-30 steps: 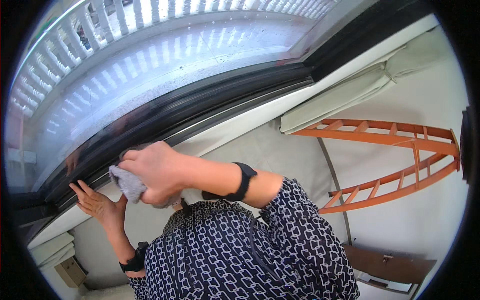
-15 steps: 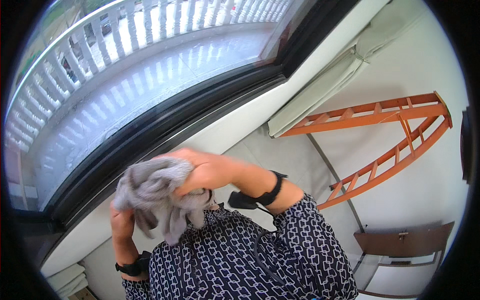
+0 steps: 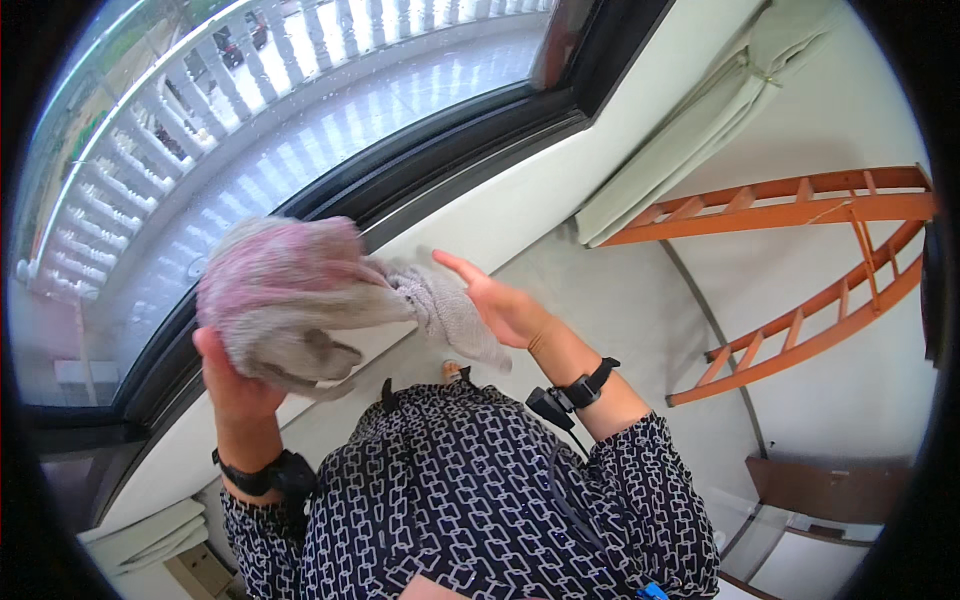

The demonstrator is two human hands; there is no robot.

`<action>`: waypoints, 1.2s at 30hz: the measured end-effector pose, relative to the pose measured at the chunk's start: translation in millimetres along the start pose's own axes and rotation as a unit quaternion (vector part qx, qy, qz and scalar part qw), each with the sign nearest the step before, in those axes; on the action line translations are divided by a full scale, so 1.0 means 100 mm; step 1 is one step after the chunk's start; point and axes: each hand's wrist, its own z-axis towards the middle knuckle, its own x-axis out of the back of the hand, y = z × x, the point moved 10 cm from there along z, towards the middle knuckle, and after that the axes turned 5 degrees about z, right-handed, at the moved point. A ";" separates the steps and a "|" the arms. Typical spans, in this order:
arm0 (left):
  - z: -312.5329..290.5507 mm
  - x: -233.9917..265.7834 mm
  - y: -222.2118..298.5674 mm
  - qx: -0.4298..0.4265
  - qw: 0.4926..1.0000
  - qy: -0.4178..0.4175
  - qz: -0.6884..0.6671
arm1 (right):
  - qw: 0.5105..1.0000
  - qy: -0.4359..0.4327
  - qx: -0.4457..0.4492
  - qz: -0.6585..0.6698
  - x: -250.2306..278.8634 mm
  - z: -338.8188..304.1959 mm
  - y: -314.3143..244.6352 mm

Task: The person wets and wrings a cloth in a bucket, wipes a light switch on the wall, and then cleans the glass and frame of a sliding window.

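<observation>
A grey cloth (image 3: 330, 300) with a pinkish patch hangs bunched in front of my body, blurred by motion. My left hand (image 3: 238, 380) holds it from below at its left side, the thumb outside and the other fingers hidden under the folds. To the right, a twisted end of the cloth trails toward my right hand (image 3: 505, 308). That hand has a finger stretched out and the palm turned toward the cloth; it is open beside the trailing end. Whether its hidden fingers touch the fabric I cannot tell.
A window with a black frame (image 3: 440, 160) and wet glass stands just ahead, above a white sill (image 3: 530, 210). Beyond it is a white balustrade (image 3: 190, 100). At the right, an orange ladder (image 3: 775, 208) leans near a tied pale curtain (image 3: 680, 150).
The cloth was bunched between both hands. Now my right hand has come off the bundle and moved right, while the cloth has spread and shows its pinkish side.
</observation>
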 end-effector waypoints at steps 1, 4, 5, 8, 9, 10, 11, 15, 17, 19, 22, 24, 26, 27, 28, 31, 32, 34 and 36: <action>-0.01 0.08 0.02 0.000 1.000 0.025 0.008 | 0.966 0.051 0.024 -0.253 0.06 0.06 0.03; 0.03 -0.27 0.23 -0.071 0.996 -0.032 0.053 | 0.875 0.108 -0.014 -0.471 0.11 0.05 -0.01; -0.01 -0.33 0.38 -0.126 0.988 -0.051 0.069 | 0.844 0.139 -0.035 -0.517 0.24 -0.02 -0.07; -0.17 -0.18 1.00 -0.251 0.911 0.237 0.225 | 0.903 0.201 -0.009 -0.379 0.85 -0.41 -0.34; -0.46 -0.09 1.10 -0.274 0.807 0.444 0.276 | 0.931 0.212 -0.037 -0.295 0.97 -0.56 -0.34; -0.54 0.01 1.09 -0.274 0.808 0.445 0.271 | 0.929 0.213 -0.038 -0.299 1.04 -0.70 -0.43; -0.33 0.01 0.93 -0.205 0.922 0.267 0.192 | 0.880 0.229 -0.058 -0.412 1.06 -0.82 -0.58; -0.36 0.05 0.41 -0.075 0.987 0.063 0.130 | 0.771 0.359 -0.079 -0.520 1.11 -1.13 -1.45; -0.45 0.28 0.28 -0.032 0.972 0.092 0.213 | 0.661 0.313 0.186 -0.656 0.78 -1.27 -2.17; -0.39 0.15 0.13 -0.014 0.980 0.077 0.182 | 0.209 0.304 0.296 -0.881 -0.18 -1.31 -2.52; -0.31 0.05 0.00 0.037 0.980 0.113 0.161 | 0.338 0.465 0.317 -0.754 -0.30 -1.32 -2.97; -0.21 -0.02 -0.04 0.051 0.979 0.097 0.170 | 0.330 0.441 0.380 -0.743 -0.35 -1.20 -3.10; -0.11 -0.11 -0.12 0.077 0.980 0.082 0.164 | 0.264 0.371 0.499 -0.737 -0.48 -1.08 -3.15; -0.09 -0.11 -0.13 0.076 0.980 0.080 0.164 | 0.262 0.372 0.500 -0.737 -0.43 -1.00 -3.13; -0.08 -0.08 -0.16 0.087 0.978 0.081 0.173 | 0.237 0.386 0.458 -0.765 -0.35 -0.85 -3.09; -0.06 -0.21 -0.21 0.106 0.969 0.047 0.217 | 0.162 0.383 0.317 -0.852 -0.02 -0.41 -2.78; -0.06 -0.30 -0.23 0.111 0.965 0.042 0.235 | 0.117 0.398 0.305 -0.857 -0.02 -0.37 -2.67; -0.10 -0.33 -0.24 0.113 0.960 0.039 0.252 | 0.108 0.417 0.302 -0.851 -0.02 -0.41 -2.65; -0.17 -0.28 -0.32 0.146 0.955 0.024 0.257 | 0.089 0.445 0.301 -0.839 -0.10 -0.43 -2.68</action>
